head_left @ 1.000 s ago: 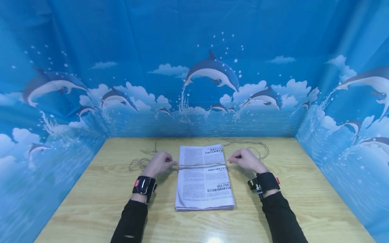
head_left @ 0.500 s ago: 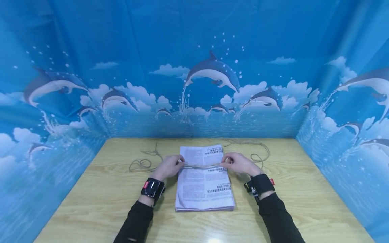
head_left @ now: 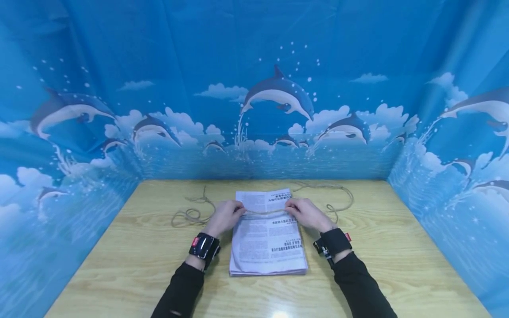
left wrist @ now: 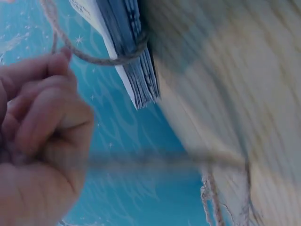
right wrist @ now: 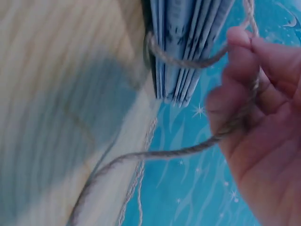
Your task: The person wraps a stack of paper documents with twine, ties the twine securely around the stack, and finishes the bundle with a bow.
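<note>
A stack of folded newspapers (head_left: 266, 249) lies on the wooden table in the head view. Across its upper part runs a length of twine (head_left: 264, 213), lifted slightly, with a hand at either side. My left hand (head_left: 225, 216) pinches the twine above the stack's left edge. Over the right edge, my right hand (head_left: 308, 213) pinches it too. Both wrist views show the twine (left wrist: 101, 61) coming round the side of the stack up to the fingertips. A trailing length of twine (right wrist: 183, 151) passes through the right palm; another leaves the left hand, blurred.
Loose twine (head_left: 191, 215) lies coiled on the table left of the stack. More twine (head_left: 346, 194) curves over the table at the back right. A blue dolphin-print curtain (head_left: 254, 110) encloses the table's back and sides.
Both hands have moved inward from beside the stack to above its edges, with the twine between their fingers. The twine now sits slightly higher and farther back over the newspapers.
</note>
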A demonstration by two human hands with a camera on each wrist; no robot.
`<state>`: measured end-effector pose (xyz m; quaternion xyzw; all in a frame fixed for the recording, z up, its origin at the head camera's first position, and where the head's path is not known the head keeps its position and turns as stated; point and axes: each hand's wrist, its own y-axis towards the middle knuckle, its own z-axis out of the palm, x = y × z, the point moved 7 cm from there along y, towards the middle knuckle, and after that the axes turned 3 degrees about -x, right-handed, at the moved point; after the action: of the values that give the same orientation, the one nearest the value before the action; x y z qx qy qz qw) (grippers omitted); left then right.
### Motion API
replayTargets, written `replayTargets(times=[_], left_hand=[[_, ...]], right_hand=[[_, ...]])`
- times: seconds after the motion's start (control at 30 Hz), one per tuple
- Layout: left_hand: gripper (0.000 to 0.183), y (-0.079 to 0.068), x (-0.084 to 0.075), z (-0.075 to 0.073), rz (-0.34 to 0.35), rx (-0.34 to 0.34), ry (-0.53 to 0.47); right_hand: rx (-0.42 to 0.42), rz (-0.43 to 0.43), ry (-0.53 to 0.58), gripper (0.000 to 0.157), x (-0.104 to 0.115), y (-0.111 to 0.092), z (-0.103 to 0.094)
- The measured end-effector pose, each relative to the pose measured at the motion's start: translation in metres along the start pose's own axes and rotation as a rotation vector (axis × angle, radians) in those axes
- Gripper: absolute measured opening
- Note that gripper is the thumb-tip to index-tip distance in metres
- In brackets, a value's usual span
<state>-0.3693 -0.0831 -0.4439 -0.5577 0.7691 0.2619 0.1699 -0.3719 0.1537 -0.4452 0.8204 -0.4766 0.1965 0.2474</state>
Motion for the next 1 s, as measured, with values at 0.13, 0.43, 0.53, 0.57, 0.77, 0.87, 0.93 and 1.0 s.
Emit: replayTargets(times=[0.13, 0.43, 0.53, 0.57, 0.77, 0.87, 0.93, 1.0], left_hand=[[0.016, 0.000, -0.005, 0.002, 0.018, -0.008, 0.018], [0.014, -0.003, -0.005, 0.007, -0.030, -0.077, 0.044], [0.017, -0.005, -0.002, 0.011, -0.029, -0.055, 0.086], [0.019, -0.006, -0.002, 0.011, -0.018, -0.046, 0.102], [0.029, -0.008, -0.005, 0.013, 0.042, 0.007, 0.134], [0.028, -0.010, -0.007, 0.013, 0.028, 0.037, 0.131], [0.026, -0.011, -0.009, 0.015, 0.021, 0.059, 0.145], [0.022, -0.012, -0.011, 0.019, 0.011, 0.074, 0.156]], right_hand=[[0.007, 0.029, 0.004, 0.017, 0.004, 0.000, 0.005], [-0.100, 0.058, -0.060, 0.011, 0.000, -0.001, 0.001], [-0.069, 0.084, -0.064, 0.008, -0.007, -0.003, 0.002], [-0.053, 0.087, -0.068, 0.008, -0.009, -0.004, 0.003], [0.035, 0.081, -0.049, 0.013, -0.012, -0.003, 0.010], [0.064, 0.105, 0.013, 0.019, -0.016, -0.002, 0.013], [0.082, 0.119, 0.040, 0.024, -0.016, -0.001, 0.016], [0.103, 0.122, 0.039, 0.028, -0.013, 0.000, 0.019]])
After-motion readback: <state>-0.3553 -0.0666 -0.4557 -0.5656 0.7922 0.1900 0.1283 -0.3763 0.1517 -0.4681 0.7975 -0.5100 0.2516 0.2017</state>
